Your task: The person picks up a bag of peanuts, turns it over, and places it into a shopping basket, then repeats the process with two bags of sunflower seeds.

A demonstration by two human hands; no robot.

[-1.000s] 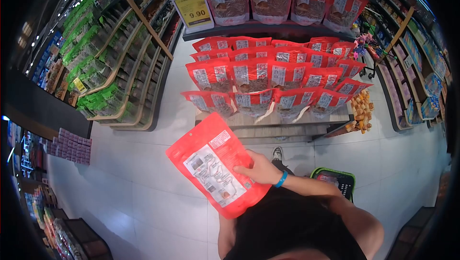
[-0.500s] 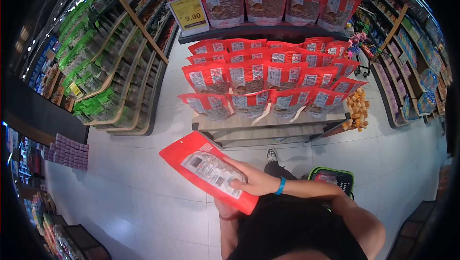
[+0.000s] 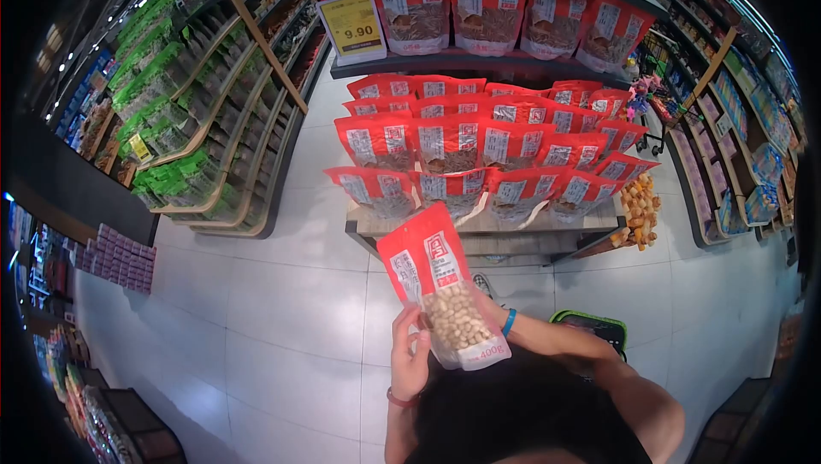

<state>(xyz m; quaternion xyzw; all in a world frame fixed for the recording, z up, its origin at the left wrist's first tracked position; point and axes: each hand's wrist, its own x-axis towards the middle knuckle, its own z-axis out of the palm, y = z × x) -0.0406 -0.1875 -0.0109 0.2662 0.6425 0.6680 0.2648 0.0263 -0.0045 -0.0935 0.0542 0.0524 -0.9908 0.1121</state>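
I hold a red snack bag [image 3: 440,284] upright in front of my chest. Its front faces me, with a white label strip and a clear window showing pale nuts. My left hand [image 3: 410,360], with a red band at the wrist, grips the bag's lower left edge. My right hand [image 3: 493,305] is mostly hidden behind the bag's right side and holds it from the back. Only its edge and the blue wristband show.
Straight ahead, a low display table [image 3: 479,223] carries rows of the same red bags, with more on the shelf above beside a yellow 9.90 price sign [image 3: 352,26]. Shelves of green packets [image 3: 171,113] line the left aisle. A green basket [image 3: 599,327] sits by my right side.
The bag has been turned over from its printed back to its front with the window, and raised upright. My left hand came up onto its left edge and my right hand slipped behind it.
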